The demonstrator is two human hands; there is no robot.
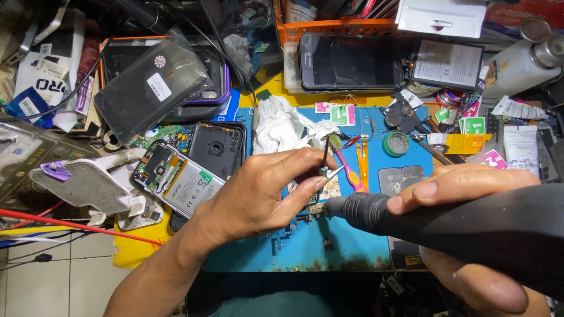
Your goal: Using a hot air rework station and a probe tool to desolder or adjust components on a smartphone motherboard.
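Centre frame, left hand (258, 194) pinches tweezers (325, 159) over a small circuit board (322, 194) on the blue mat (305, 246); right hand (464, 235) grips a black hot-air wand (423, 220), its long axis pointing left at the board

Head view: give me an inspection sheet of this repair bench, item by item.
Surface: blue work mat, stained along its front edge.
Job's things: tweezers in the left hand; black handheld tool in the right hand, tip at a small part on the mat.
Clutter: opened phone, black back cover, white cloth, intact phone, white bottle, labels.
Grippers: both hands shut on tools.
Cables: red wire; black cable.
Surroundings: orange tray, white tile floor.
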